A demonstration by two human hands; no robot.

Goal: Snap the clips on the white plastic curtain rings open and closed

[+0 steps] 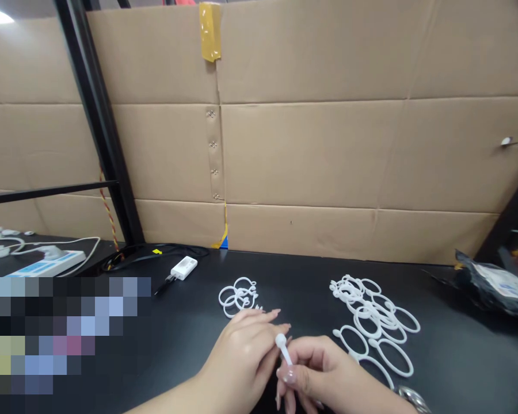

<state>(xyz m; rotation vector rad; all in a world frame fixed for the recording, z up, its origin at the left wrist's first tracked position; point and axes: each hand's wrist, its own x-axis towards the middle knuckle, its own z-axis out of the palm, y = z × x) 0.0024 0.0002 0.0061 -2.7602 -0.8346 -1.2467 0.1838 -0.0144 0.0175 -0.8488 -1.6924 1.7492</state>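
Between thumb and fingers of my right hand (306, 368) is a slim white plastic piece with a round knob (281, 341). Its knob points up and away from me, and its lower part is hidden by the fingers. My left hand (248, 348) lies just to the left, fingers stretched out and close to that knob; its thumb is partly hidden. Beyond the left fingertips is a small cluster of white plastic rings (228, 301) with little knobs. A bigger overlapping heap of similar white rings (368, 322) spreads to the right of my right hand.
A white plug adapter (184, 268) with a black cord lies at the back left of the black table (176, 322). Farther left is a power strip (47, 264). A black plastic package (496, 284) sits at the right. Behind stands a cardboard wall (306, 155).
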